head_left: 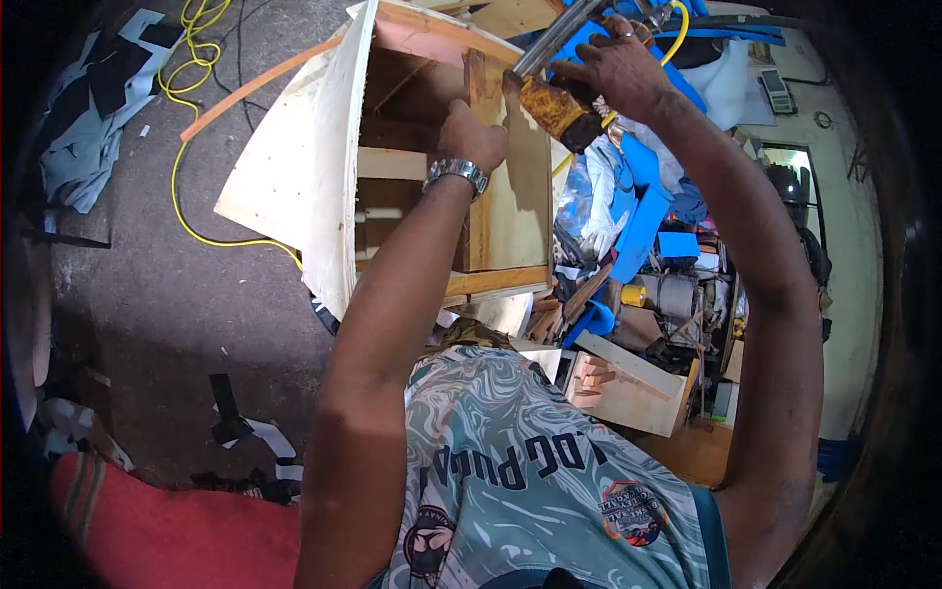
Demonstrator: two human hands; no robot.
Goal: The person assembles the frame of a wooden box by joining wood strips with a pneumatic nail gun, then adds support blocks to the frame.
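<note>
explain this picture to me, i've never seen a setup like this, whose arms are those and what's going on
There is no machine here: these are a person's bare arms. The one picture comes from a camera worn on the head, looking forward and down, so the patterned shirt at the bottom is the wearer's own.

The left hand, with a watch on its wrist, is at an open wooden box; its fingertips are hard to make out. The right hand is on a metal tool with a stained yellow-brown end; how firmly it holds is unclear.

On the floor to the left lie a yellow cord or hose and dark and pale scraps. To the right is clutter, including a white glove.
</note>
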